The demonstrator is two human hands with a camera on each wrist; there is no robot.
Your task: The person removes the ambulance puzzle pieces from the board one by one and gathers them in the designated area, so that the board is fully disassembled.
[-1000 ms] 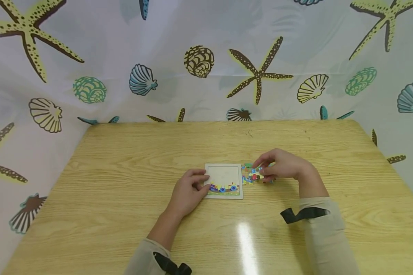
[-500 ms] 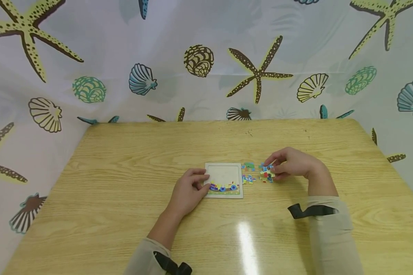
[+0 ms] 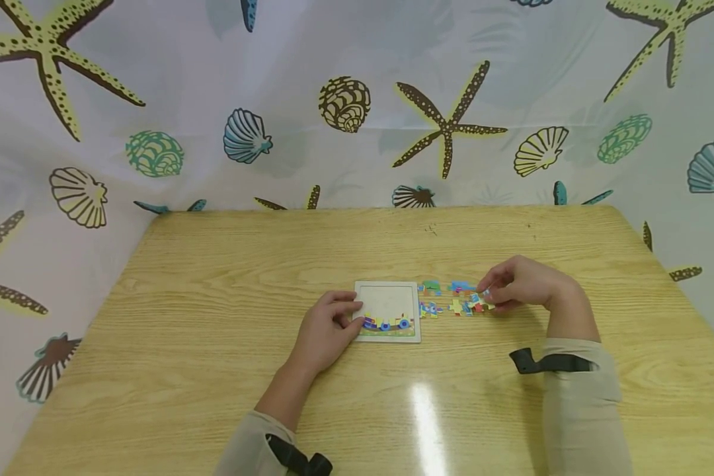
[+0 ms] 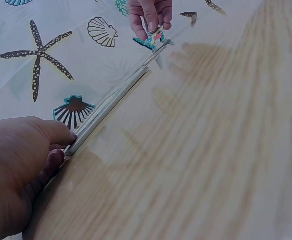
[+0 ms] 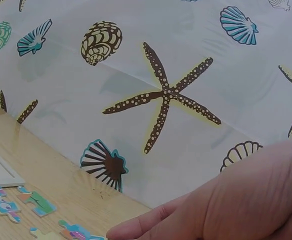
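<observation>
A white puzzle tray (image 3: pixel 387 299) lies on the table, with a strip of train picture along its near edge. My left hand (image 3: pixel 326 329) holds the tray's left edge; the thumb and fingers lie along that edge in the left wrist view. To the right of the tray my right hand (image 3: pixel 532 285) pinches a colourful jigsaw piece (image 4: pixel 157 37) between thumb and fingers. The fingers partly hide it, and I cannot tell whether it is a single piece. Between tray and hand lie loose pieces, among them a green one (image 3: pixel 431 287) and a blue one (image 3: pixel 461 286).
The wood-grain table (image 3: pixel 226 271) extends on all sides of the tray. Behind it hangs a white cloth (image 3: pixel 297 79) printed with starfish and shells. A yellowish piece (image 3: pixel 455 306) lies near my right fingertips. Black straps circle both sleeves.
My right hand has moved rightward, away from the tray, with jigsaw pieces in its fingers. More loose pieces now lie spread apart on the table behind it. The left hand has stayed still.
</observation>
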